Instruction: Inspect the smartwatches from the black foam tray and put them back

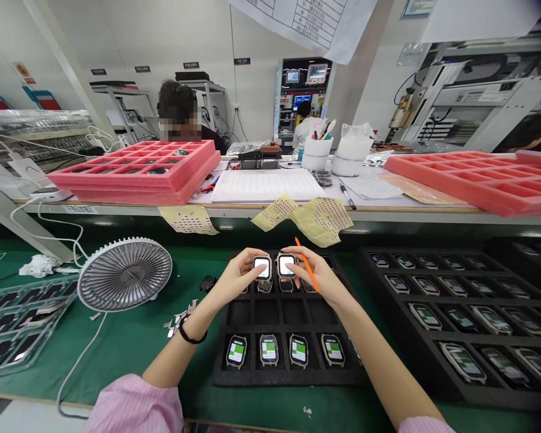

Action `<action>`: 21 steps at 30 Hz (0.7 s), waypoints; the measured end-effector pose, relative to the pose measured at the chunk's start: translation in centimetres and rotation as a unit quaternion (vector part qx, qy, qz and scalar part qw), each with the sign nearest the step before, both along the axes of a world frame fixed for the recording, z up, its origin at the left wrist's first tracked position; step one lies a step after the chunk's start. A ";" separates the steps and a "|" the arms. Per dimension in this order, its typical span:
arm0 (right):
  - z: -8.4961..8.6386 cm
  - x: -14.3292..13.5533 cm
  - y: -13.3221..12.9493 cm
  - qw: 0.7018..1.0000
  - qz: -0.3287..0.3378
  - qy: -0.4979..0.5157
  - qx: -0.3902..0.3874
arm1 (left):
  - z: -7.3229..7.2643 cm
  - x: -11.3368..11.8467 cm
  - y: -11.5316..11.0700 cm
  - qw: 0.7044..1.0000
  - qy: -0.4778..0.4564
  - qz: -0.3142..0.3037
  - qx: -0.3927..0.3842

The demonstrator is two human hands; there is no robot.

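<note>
Between thumb and fingers, my left hand [238,275] grips a smartwatch [262,269] with a lit white screen. A second smartwatch [287,265], its screen also white, is in my right hand [318,270], thumb on the glass. An orange stick-like tool [307,266], pen-shaped, is tucked among the right hand's fingers. Both watches are held above the back of a black foam tray [293,378]. In its front row lie several watches with green and white screens, among them one watch [268,349]. More watches in the back row are partly hidden by my hands.
Right of me stands another black tray [388,346] of watches. A grey fan [125,273] and a clear plastic tray [22,328] are at left. On the shelf sit pink foam trays [130,174] and a paper form [270,185]. Two people are beyond.
</note>
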State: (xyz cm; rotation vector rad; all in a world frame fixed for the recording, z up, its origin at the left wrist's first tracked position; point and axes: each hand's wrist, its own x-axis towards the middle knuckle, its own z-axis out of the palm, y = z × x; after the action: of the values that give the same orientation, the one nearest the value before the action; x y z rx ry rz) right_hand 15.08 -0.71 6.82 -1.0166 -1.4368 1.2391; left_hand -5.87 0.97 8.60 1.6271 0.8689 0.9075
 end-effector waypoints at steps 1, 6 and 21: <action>-0.1 0.0 0.0 1.000 -0.010 0.000 0.002 | 0.1 0.0 -0.1 1.000 0.001 0.008 -0.004; -0.1 -0.2 0.1 0.999 -0.045 -0.001 0.011 | 0.6 0.2 -0.4 0.999 0.009 0.028 -0.029; -0.3 -0.4 0.1 0.999 -0.048 0.000 0.003 | 0.3 0.0 -0.2 0.999 0.013 -0.010 -0.037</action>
State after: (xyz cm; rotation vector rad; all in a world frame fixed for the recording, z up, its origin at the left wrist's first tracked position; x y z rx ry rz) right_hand 14.70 -0.65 6.53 -1.0691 -1.3748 1.1649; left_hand -5.84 0.79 8.94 1.5852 0.8925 0.8327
